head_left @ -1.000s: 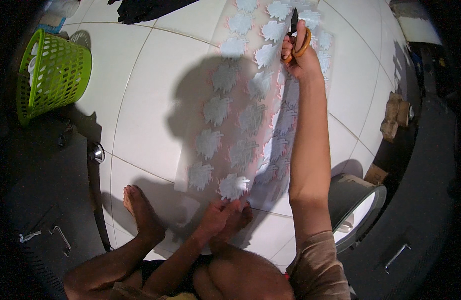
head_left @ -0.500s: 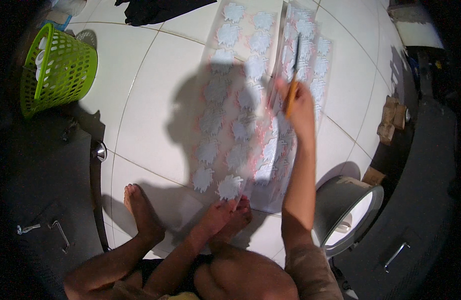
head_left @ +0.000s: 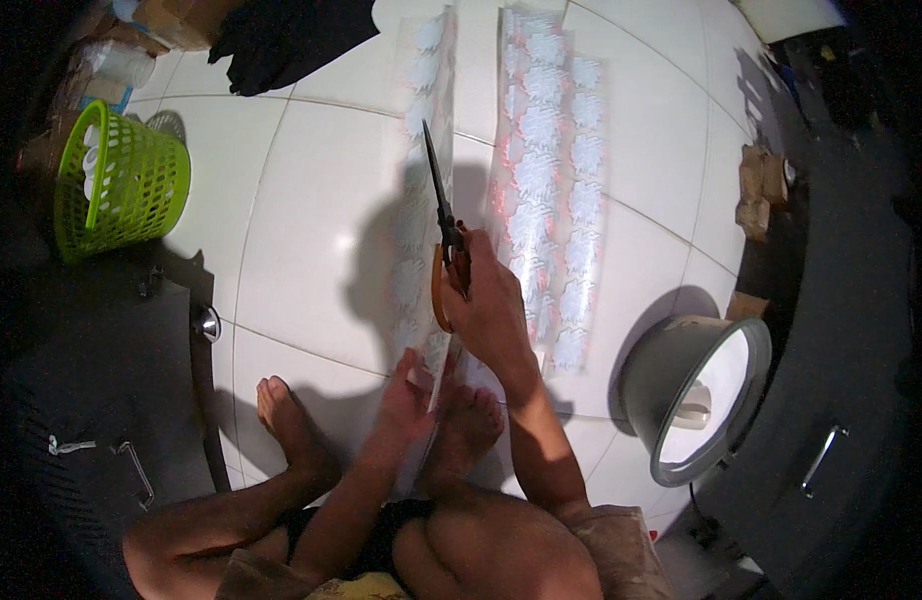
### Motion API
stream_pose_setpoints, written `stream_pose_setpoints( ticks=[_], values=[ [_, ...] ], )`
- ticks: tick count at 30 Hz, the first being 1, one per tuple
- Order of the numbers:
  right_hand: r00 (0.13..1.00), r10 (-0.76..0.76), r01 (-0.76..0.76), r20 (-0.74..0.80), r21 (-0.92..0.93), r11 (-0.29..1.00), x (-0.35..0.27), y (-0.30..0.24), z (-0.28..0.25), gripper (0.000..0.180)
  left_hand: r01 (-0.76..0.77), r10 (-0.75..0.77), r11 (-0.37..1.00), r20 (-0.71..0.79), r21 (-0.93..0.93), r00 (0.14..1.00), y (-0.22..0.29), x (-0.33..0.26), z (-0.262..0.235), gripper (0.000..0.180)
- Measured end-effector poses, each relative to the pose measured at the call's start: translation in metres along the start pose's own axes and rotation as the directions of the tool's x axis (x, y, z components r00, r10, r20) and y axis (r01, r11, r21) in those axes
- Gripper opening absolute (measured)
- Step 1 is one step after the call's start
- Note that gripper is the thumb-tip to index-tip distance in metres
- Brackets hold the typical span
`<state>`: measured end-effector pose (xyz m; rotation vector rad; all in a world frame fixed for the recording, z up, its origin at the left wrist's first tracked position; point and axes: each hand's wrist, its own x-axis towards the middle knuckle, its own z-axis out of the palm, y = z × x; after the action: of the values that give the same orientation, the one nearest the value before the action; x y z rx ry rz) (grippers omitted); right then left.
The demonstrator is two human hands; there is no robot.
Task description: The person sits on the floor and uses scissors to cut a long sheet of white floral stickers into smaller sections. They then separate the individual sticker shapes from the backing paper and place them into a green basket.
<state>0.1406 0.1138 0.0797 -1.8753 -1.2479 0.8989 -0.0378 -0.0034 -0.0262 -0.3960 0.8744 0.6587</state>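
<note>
My right hand (head_left: 489,310) is closed round the orange handles of a pair of scissors (head_left: 446,228), whose dark blades point away from me and look shut. The scissors hang over a long clear plastic sheet (head_left: 409,275) printed with pale blue-white splash shapes. My left hand (head_left: 409,402) pinches the near end of this sheet, whose right side is raised and folded up. To the right, more printed sheets (head_left: 536,170) with reddish edges round the shapes lie on the tiles, overlapping, apart from the held one.
A green basket (head_left: 146,185) with white rolls stands at far left, near black cloth (head_left: 296,40). At right, a grey round tub-like container (head_left: 656,385) lies tipped with a pale piece inside. Dark cabinets (head_left: 811,400) flank both sides. My bare feet (head_left: 471,420) rest by the sheet.
My right hand has come left and nearer with the scissors. The left sheet has gone from flat to partly folded up, with a wider gap between it and the right sheets.
</note>
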Motion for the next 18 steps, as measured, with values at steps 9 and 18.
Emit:
stream_pose_setpoints(
  ticks=[9, 18],
  values=[
    [0.983, 0.110, -0.051, -0.148, 0.355, 0.934, -0.024, 0.049, -0.083, 0.019, -0.184, 0.121, 0.912, 0.188, 0.368, 0.975, 0.004, 0.012, 0.040, 0.038],
    [0.897, 0.367, -0.337, -0.246, 0.155, 0.929, -0.035, 0.161, -0.077, 0.022, -0.211, 0.242, 0.759, 0.034, 0.615, 0.970, -0.009, 0.013, 0.042, 0.021]
  ],
)
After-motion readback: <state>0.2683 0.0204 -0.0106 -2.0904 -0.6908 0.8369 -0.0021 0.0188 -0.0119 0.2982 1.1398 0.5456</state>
